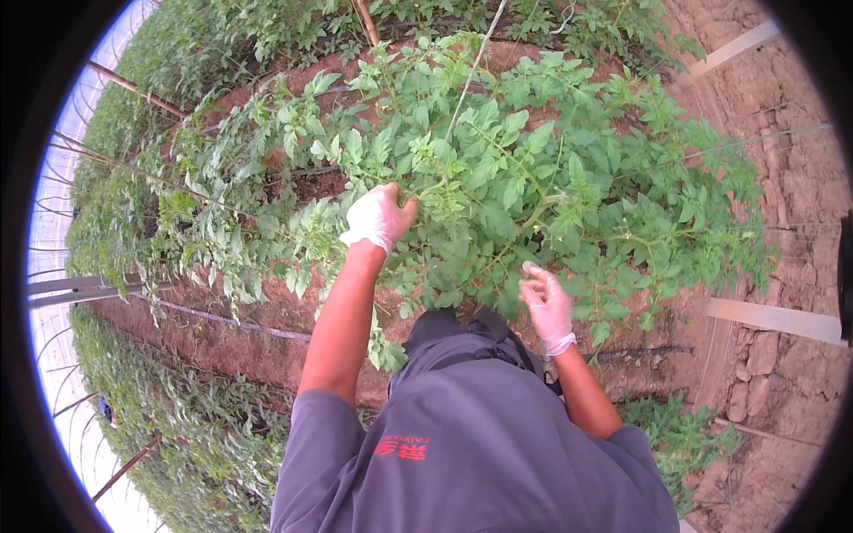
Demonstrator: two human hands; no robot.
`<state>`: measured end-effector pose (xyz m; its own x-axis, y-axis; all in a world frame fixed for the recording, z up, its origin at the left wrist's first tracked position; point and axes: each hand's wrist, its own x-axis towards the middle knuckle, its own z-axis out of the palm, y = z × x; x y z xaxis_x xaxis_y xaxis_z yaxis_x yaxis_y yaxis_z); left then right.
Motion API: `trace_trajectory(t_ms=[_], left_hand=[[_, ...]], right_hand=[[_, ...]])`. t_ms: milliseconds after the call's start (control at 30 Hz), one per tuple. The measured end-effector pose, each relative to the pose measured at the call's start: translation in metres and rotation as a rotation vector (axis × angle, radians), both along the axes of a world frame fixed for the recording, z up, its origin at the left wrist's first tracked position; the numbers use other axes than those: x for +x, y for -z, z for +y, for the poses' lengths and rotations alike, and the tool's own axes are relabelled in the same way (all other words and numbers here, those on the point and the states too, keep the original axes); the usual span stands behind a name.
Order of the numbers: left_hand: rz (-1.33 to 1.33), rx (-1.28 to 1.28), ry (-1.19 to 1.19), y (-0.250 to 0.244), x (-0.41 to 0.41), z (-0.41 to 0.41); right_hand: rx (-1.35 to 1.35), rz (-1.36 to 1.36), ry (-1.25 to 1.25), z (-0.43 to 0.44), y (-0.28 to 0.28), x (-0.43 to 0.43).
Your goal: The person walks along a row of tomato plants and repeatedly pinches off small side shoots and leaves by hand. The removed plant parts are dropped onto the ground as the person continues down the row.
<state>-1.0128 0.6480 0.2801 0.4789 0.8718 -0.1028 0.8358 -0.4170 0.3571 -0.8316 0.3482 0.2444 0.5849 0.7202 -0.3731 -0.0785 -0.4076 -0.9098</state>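
Both hands wear thin, whitish see-through gloves. My left hand is at the upper leaves of a tomato plant, its fingers curled near a pale green stem; whether they grip it is hidden by the hand and foliage. My right hand is lower and to the right, at the near edge of the leaves, with its fingers loosely bent and nothing plainly held. A pale support string runs up from the middle of the plant, and small yellow flowers show among the leaves between the hands.
More tomato rows stand at the left and far side. A drip hose lies on the reddish soil. Wooden poles and greenhouse hoops are at the left. A pale metal post and a cracked earth wall are at the right.
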Motion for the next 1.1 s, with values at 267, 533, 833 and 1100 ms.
trace_trajectory(t_ms=[267, 533, 833, 1100], left_hand=[[0.026, -0.011, 0.028, -0.006, 0.007, 0.006], [0.05, -0.222, -0.013, -0.015, -0.002, 0.011], [0.04, -0.09, 0.021, -0.007, 0.001, 0.004], [-0.013, 0.05, 0.058, 0.007, 0.0, 0.005]], right_hand=[[-0.035, -0.034, -0.071, -0.005, -0.004, -0.006], [-0.062, -0.039, -0.092, -0.011, 0.002, -0.008], [-0.074, -0.051, -0.127, -0.009, 0.001, -0.01], [-0.104, -0.082, -0.121, -0.015, 0.002, -0.013]])
